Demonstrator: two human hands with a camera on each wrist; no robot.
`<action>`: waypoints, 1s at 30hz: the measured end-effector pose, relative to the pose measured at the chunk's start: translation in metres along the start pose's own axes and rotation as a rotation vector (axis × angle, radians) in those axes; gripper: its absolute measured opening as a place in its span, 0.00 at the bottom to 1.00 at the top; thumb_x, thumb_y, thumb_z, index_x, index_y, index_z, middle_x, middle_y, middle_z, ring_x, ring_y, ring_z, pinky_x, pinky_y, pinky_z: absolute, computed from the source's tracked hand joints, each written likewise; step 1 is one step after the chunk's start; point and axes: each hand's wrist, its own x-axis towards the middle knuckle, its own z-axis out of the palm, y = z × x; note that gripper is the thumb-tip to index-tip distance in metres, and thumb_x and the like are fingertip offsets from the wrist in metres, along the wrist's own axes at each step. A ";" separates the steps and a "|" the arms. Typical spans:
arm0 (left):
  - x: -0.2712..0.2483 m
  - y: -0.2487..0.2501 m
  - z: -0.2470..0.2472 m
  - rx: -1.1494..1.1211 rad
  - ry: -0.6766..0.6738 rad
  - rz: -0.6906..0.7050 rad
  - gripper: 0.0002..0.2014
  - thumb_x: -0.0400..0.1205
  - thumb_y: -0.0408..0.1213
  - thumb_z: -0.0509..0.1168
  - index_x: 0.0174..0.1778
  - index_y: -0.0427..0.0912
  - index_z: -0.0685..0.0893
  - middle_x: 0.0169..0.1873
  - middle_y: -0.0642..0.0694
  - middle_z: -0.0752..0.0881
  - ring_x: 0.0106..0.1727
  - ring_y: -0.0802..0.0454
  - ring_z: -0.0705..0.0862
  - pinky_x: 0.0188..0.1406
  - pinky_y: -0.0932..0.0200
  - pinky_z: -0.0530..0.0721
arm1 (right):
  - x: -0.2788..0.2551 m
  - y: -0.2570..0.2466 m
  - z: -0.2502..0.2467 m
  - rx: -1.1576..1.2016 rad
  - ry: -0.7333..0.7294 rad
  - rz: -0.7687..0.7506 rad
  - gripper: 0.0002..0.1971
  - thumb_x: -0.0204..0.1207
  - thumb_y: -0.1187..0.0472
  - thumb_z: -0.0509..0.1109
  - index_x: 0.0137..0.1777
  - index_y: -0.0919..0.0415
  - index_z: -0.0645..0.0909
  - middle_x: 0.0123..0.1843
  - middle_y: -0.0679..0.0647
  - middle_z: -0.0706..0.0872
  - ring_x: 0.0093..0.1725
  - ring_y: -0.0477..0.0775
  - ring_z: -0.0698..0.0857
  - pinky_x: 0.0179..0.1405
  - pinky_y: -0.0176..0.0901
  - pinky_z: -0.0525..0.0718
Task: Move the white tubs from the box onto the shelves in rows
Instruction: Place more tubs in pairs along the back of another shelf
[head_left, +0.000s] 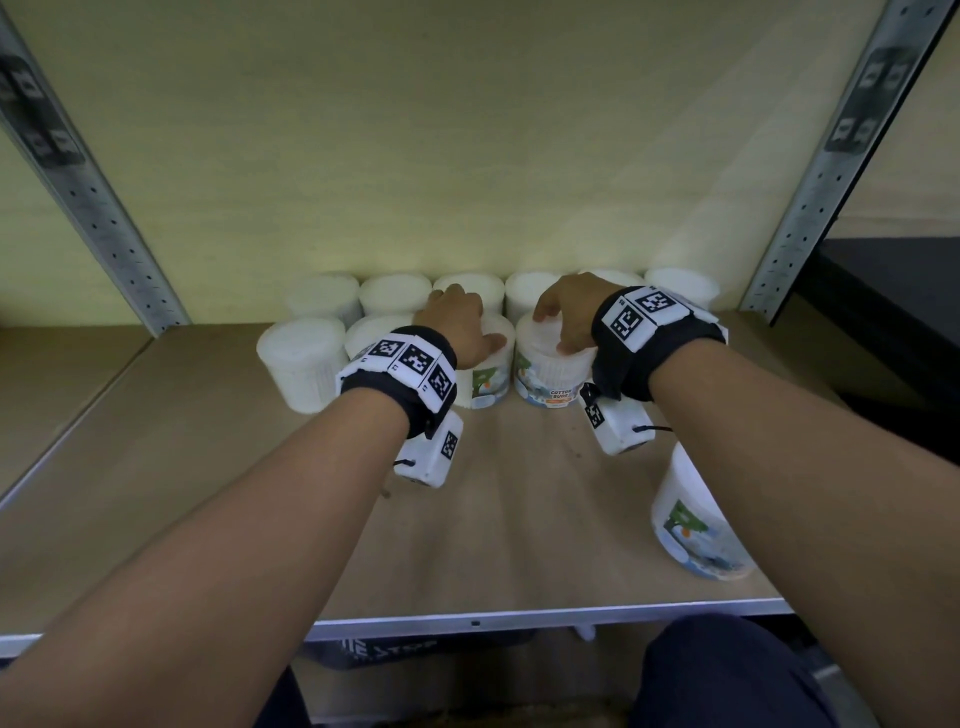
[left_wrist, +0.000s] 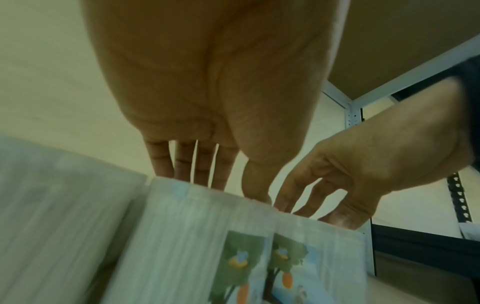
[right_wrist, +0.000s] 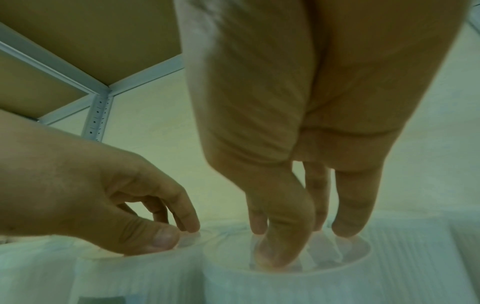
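Both hands sit on white tubs in the second row on the shelf. My left hand arches over the lid of a white tub with a tree label; its fingers reach the far rim and the thumb the near rim. My right hand grips the neighbouring tub marked "cotton buds" from above, with fingertips at the lid's far edge and the thumb near the front edge. The two tubs stand side by side, almost touching. Behind them a back row of several tubs lines the wall.
Two more tubs stand left of my left hand in the second row. A lone labelled tub stands near the front right edge, under my right forearm. Perforated metal uprights frame the shelf. A dark bin shows below.
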 end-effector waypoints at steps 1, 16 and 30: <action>0.000 0.000 -0.002 -0.004 -0.017 0.012 0.28 0.81 0.52 0.63 0.74 0.40 0.72 0.72 0.39 0.71 0.73 0.40 0.70 0.71 0.45 0.73 | 0.000 0.000 0.000 0.001 0.002 -0.001 0.27 0.73 0.69 0.73 0.73 0.58 0.77 0.73 0.59 0.77 0.71 0.60 0.78 0.67 0.46 0.77; -0.006 0.002 -0.004 -0.008 -0.014 -0.049 0.29 0.82 0.53 0.60 0.74 0.39 0.71 0.74 0.37 0.67 0.76 0.37 0.65 0.73 0.44 0.70 | 0.003 0.003 0.003 0.003 0.018 -0.010 0.27 0.72 0.69 0.73 0.73 0.57 0.78 0.72 0.58 0.79 0.69 0.60 0.79 0.65 0.45 0.77; -0.008 -0.009 -0.011 -0.092 -0.076 0.101 0.26 0.82 0.42 0.65 0.76 0.43 0.72 0.77 0.44 0.70 0.75 0.45 0.72 0.72 0.55 0.69 | 0.003 0.003 0.005 -0.003 0.033 -0.003 0.26 0.73 0.67 0.73 0.72 0.56 0.78 0.72 0.57 0.79 0.69 0.59 0.79 0.64 0.45 0.77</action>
